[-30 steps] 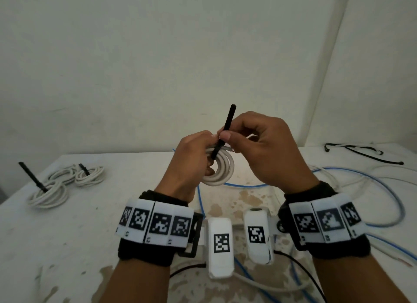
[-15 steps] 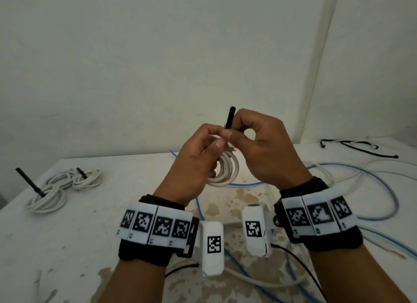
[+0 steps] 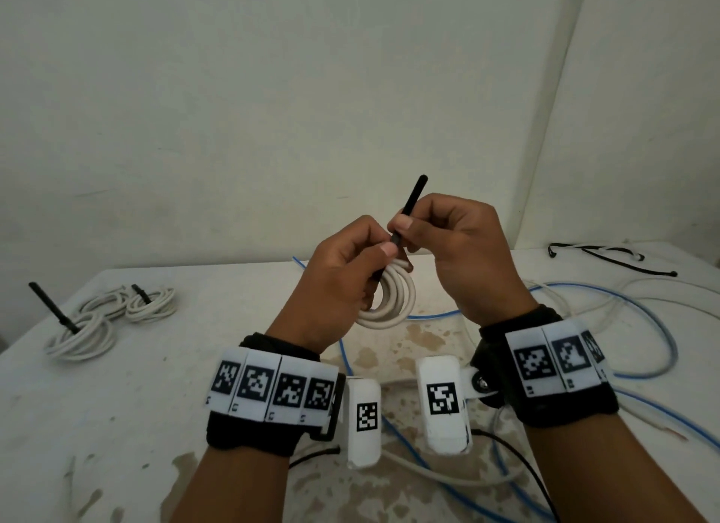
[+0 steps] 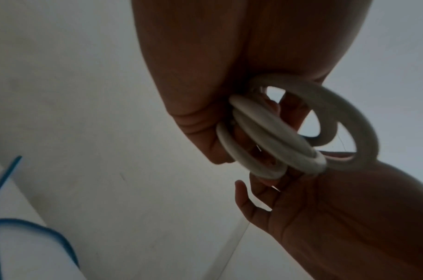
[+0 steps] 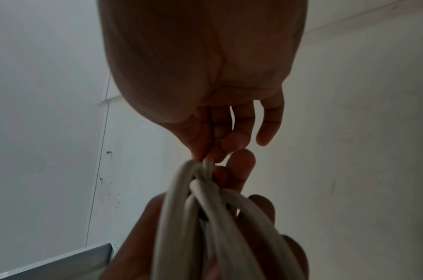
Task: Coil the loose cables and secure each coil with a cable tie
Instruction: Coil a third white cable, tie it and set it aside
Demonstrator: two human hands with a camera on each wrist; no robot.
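now that more of the black tie (image 3: 410,208) sticks up than a moment ago, right hand (image 3: 459,257) pinches it, left hand (image 3: 343,284) grips the white coil (image 3: 393,300) above the bench (image 3: 156,386); tie looks nearly tight.

White coil (image 3: 389,300); black tie (image 3: 411,199); blue cable (image 3: 658,339).

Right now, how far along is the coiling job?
Done: two tied white coils lie at the table's far left. In hand: the left hand holds a third coil while the right hand pinches its black tie. Left: loose blue and white cables at right.
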